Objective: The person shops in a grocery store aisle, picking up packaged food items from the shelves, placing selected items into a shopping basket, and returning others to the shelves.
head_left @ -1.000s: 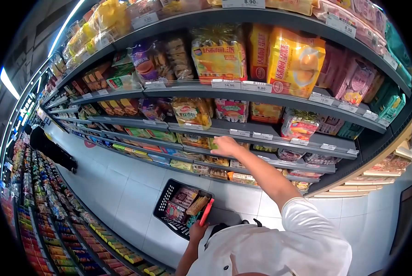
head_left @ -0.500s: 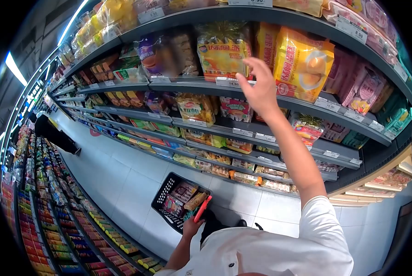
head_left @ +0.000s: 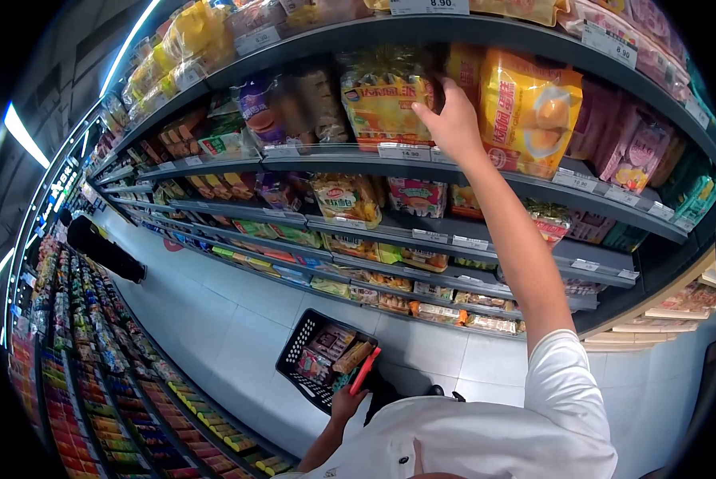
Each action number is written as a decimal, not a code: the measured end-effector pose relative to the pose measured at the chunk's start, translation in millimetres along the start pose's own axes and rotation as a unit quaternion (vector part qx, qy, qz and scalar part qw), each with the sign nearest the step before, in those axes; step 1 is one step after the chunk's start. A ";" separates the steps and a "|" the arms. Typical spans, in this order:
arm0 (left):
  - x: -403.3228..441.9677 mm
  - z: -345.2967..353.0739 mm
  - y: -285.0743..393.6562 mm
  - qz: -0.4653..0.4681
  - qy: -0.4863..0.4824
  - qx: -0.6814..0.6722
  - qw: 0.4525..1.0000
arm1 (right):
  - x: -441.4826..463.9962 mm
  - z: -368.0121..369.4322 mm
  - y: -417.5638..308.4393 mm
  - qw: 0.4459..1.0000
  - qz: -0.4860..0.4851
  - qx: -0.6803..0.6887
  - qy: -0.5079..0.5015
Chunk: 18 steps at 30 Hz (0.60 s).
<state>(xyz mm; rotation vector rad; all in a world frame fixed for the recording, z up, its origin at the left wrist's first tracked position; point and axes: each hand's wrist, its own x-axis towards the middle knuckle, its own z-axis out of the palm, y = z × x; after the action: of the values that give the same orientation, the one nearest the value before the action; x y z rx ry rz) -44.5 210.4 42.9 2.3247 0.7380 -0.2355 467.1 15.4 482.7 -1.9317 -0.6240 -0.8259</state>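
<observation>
My right hand (head_left: 456,124) reaches up to a shelf, at the right edge of a yellow clear-topped food package (head_left: 386,104). The thumb lies in front of the package and the fingers extend toward its side, apart from the thumb; whether they touch it is unclear. Right of the hand stands a larger yellow bag with a round cake picture (head_left: 529,112). Low down, my left hand (head_left: 347,401) is closed round the red handle (head_left: 366,370) of a black shopping basket (head_left: 294,351). Several packaged foods (head_left: 334,349) lie in the basket.
Stocked shelves (head_left: 422,168) with price tags curve across the front. A purple package (head_left: 263,108) sits left of the yellow one. Another rack of goods (head_left: 110,375) runs along the left. A person in dark clothes (head_left: 102,247) is farther down the aisle, on the tiled floor (head_left: 238,335).
My right hand has moved up and closer to the yellow package's right edge, its fingers now beside it. The basket and left hand appear slightly lower and farther right in view.
</observation>
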 end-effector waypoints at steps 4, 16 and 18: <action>3.4 7.7 -7.6 0.007 0.006 -0.013 1.000 | -5.7 -1.8 -3.2 0.999 -0.035 0.004 0.013; 2.2 13.4 -10.2 -0.008 0.023 0.021 0.999 | -21.9 -3.6 -12.3 0.992 -0.118 -0.034 0.032; 2.2 15.2 -11.9 -0.011 0.019 0.015 1.000 | -25.8 -4.7 -14.5 0.991 -0.120 -0.044 0.026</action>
<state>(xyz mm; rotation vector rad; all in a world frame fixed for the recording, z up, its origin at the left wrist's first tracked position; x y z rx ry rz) -48.9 208.7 24.1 2.3557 0.7846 -0.2138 438.8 15.5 472.7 -1.9321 -0.8109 -1.0662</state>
